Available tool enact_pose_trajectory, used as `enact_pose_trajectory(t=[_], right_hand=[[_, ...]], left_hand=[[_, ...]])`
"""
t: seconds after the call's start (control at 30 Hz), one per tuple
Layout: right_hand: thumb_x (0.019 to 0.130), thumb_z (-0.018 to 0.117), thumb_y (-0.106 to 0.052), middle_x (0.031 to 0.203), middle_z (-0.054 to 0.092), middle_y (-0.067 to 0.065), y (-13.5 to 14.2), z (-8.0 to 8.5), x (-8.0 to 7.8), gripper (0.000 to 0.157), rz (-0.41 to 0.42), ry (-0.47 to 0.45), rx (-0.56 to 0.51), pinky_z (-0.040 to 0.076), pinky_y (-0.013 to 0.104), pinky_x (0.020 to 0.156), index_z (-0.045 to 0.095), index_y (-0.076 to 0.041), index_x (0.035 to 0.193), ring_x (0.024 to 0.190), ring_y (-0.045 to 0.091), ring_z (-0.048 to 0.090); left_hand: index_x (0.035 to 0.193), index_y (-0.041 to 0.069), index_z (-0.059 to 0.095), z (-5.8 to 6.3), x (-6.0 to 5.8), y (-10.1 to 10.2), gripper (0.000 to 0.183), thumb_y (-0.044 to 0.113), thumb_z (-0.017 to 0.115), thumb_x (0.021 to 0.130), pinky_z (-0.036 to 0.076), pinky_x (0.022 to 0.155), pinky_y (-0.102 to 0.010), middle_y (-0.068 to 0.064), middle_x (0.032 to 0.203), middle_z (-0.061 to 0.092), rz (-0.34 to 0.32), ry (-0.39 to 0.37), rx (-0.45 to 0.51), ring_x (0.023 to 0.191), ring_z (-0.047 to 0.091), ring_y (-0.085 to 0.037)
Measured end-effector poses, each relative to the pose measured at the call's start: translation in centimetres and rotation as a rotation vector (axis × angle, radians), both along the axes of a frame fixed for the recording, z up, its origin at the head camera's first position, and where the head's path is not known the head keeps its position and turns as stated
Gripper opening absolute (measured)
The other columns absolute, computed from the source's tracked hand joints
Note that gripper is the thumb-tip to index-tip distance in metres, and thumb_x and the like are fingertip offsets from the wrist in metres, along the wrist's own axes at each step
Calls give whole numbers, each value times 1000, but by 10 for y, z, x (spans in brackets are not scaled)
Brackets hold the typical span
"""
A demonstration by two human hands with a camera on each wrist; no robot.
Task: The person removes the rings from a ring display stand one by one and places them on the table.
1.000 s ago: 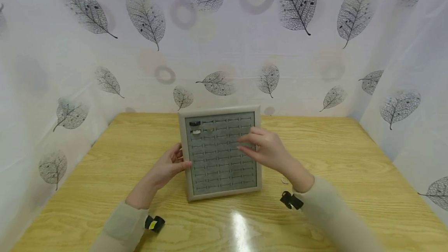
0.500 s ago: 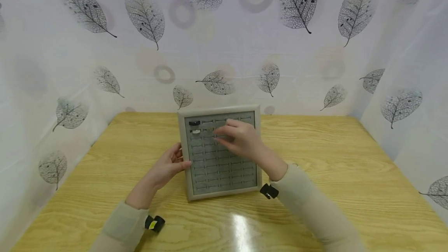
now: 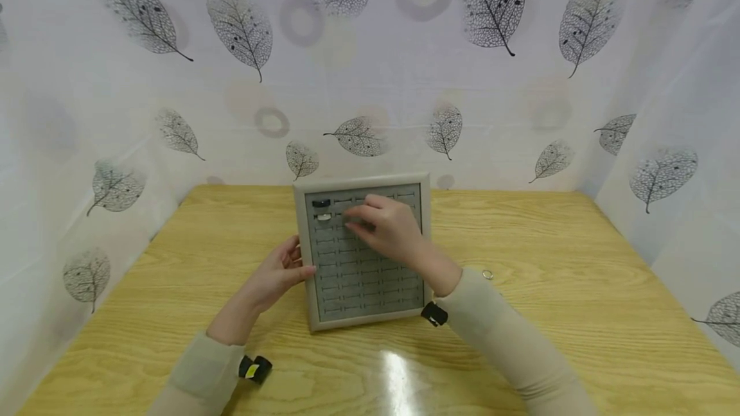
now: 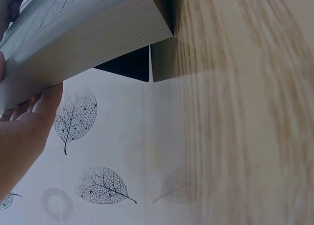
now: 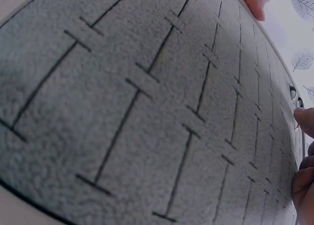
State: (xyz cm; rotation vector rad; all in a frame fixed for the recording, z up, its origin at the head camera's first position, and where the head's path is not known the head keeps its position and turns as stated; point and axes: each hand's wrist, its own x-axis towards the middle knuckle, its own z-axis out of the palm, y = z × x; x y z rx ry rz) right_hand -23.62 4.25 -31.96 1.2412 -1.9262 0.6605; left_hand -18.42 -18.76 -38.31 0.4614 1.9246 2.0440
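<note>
A grey ring display board (image 3: 370,287) with a pale frame and rows of slits stands tilted on the table. My left hand (image 3: 283,275) grips its left edge, thumb in front and fingers behind; the left wrist view shows this hand (image 4: 29,127) under the frame edge (image 4: 88,48). My right hand (image 3: 387,226) is over the upper part of the board, thumb and forefinger near the second row's second slit. Its fingertips are blurred, and they hide whatever sits there. A black ring (image 3: 321,203) and a silver ring (image 3: 324,217) sit in the left column.
A loose silver ring (image 3: 487,274) lies on the wooden table (image 3: 555,262), right of the board, near the right sleeve (image 3: 491,313). Behind the table hangs a leaf-patterned curtain (image 3: 370,82). Wrist cameras are strapped to both sleeves.
My right hand has moved left across the board, from its right edge to the second column, covering a small ring seen there earlier. My left hand and the board stay put.
</note>
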Motion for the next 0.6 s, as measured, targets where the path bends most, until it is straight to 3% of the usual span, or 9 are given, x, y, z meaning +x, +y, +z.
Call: enact_pose_trajectory(t=[0.3,0.6], right_hand=[[74,72,-12,65,52,-2,-4,-2,2,10,-86,17,1,38,19,47,69,-9,83,53,7,45],[76,70,-14,65,52,-2,-7,-3,3,7,-122,2,-10,39,20,47,70,-9,82,53,8,46]], left_hand=[[139,1,13,1,1,0,70,3,57,85,44,84,-33,-24,129,35,3,-13,-7,108,48,-21],[139,1,13,3,1,1,69,-1,56,85,44,83,-32,-22,127,38,7,-12,8,106,50,-19]])
